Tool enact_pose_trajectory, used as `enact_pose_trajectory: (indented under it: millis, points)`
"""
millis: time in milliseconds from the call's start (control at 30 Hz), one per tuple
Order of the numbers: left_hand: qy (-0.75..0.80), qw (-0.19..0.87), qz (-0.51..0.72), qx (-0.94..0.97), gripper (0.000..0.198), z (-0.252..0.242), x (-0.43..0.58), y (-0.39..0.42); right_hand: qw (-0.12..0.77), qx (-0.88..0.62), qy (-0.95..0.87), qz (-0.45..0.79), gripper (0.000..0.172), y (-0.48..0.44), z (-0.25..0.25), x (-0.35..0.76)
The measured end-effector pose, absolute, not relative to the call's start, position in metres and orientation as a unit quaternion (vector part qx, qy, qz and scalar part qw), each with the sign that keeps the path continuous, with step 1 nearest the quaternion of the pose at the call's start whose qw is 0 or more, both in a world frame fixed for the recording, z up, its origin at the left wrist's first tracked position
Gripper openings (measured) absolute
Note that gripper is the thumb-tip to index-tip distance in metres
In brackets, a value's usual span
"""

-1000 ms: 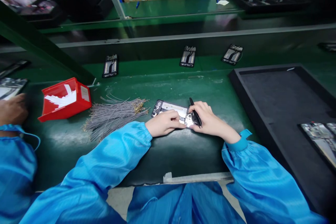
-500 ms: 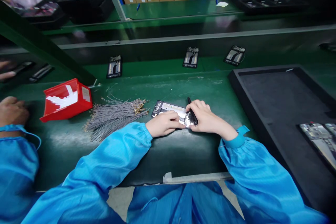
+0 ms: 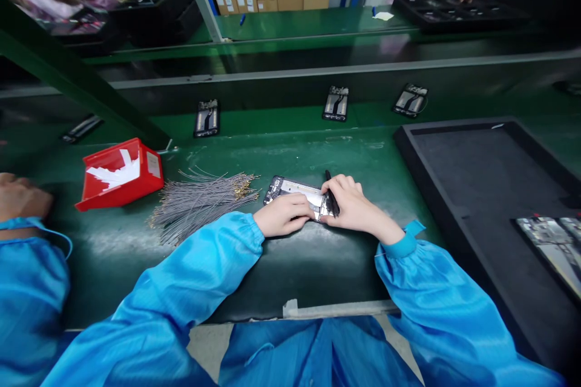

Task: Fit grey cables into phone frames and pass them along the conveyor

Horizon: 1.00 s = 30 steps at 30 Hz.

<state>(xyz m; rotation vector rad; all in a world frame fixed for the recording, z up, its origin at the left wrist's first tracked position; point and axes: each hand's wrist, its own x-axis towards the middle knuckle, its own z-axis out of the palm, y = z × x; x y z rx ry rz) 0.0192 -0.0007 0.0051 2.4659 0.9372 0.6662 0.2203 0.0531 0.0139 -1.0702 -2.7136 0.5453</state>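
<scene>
An opened phone [image 3: 299,186] with bare circuit boards lies on the green bench in front of me. My left hand [image 3: 285,215] rests over its near edge, fingers bent and closed against the phone. At the phone's right end, my right hand [image 3: 347,201] is closed around a slim black tool [image 3: 331,195], its upper end sticking up past the fingers. Whether this is a pair of tweezers I cannot tell. Right thumb and left fingertips nearly meet at the phone's lower right corner. Left of the phone lies a bundle of thin grey cables [image 3: 204,202] with gold ends.
A red bin [image 3: 122,193] of white strips stands at the left, near a co-worker's hand [image 3: 22,196]. Several opened phones, one here [image 3: 336,103], lie along the lower strip behind. A black foam tray [image 3: 463,178] fills the right. A green post [image 3: 91,78] slants at left.
The view has shifted slightly, so the background sits a little lower and further right. Both hands keep nearly the same place on the phone. The other hand at far left has left view.
</scene>
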Motion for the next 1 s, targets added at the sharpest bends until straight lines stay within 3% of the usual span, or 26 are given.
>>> enact_pose_trajectory:
  millis: [433, 733, 1000]
  points:
    - [0.320, 0.247, 0.251, 0.879, 0.020, 0.006, 0.019, 0.001, 0.011, -0.362, -0.916, 0.170, 0.045, 0.060, 0.022, 0.211]
    - [0.398, 0.201, 0.256, 0.857, 0.016, 0.003, 0.026, -0.001, 0.076, -0.310, -0.932, 0.173, 0.036, 0.057, 0.018, 0.219]
    - [0.439, 0.195, 0.225, 0.848, 0.012, 0.002, 0.030, 0.000, 0.044, -0.294, -0.947, 0.125, 0.036, 0.060, 0.022, 0.213]
